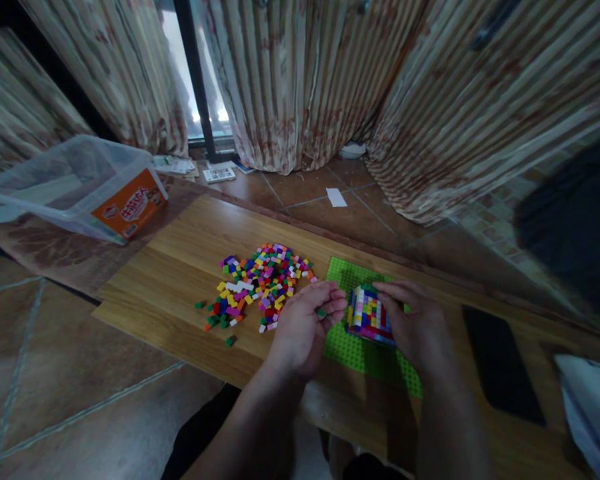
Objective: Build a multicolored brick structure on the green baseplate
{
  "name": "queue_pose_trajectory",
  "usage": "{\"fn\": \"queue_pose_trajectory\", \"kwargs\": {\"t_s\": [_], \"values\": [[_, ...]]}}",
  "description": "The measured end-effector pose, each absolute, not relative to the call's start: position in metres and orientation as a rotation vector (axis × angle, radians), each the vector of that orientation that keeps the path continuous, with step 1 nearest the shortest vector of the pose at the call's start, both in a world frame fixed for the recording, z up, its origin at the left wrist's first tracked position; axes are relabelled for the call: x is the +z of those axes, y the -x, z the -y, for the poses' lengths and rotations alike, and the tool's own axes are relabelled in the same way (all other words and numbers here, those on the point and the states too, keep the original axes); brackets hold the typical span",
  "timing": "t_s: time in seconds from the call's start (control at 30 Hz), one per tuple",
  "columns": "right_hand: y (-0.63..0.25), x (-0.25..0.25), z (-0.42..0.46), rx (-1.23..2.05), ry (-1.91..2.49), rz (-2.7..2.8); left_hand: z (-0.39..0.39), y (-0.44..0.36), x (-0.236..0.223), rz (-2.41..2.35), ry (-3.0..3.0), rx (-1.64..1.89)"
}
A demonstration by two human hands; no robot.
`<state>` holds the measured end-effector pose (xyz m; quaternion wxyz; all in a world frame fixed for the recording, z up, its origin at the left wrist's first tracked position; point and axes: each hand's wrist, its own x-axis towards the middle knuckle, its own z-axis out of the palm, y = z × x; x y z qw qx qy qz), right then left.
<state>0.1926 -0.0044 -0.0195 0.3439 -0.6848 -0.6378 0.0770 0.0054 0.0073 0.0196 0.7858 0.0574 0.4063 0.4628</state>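
My left hand [313, 323] is turned palm up and cupped, with a small green toy brick [321, 313] lying on its fingers. To its right, a multicoloured toy-brick structure [367, 313] with a sloping, striped face stands on a bright green studded baseplate [350, 353]. My right hand [413, 317] is closed over the structure's right side, fingertips at its top edge near some green bricks; whether a loose brick is between them is hidden. A pile of loose toy bricks [267, 277] in many colours lies left of my left hand.
The wooden table [170, 267] carries a dark flat slab [503, 363] at right and a whitish bag-like item [590, 393] beyond it. A clear plastic bin [75, 193] with an orange label stands at left. Curtains [300, 87] hang behind; a white paper [336, 197] lies on the tiled floor.
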Motion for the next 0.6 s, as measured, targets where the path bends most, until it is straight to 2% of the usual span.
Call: {"fn": "queue_pose_trajectory", "kwargs": {"t_s": [0.6], "values": [[-0.1932, -0.0165, -0.0015, 0.429, 1.829, 1.449, -0.0077, -0.0031, 0.0201, -0.871, -0.109, 1.000]]}}
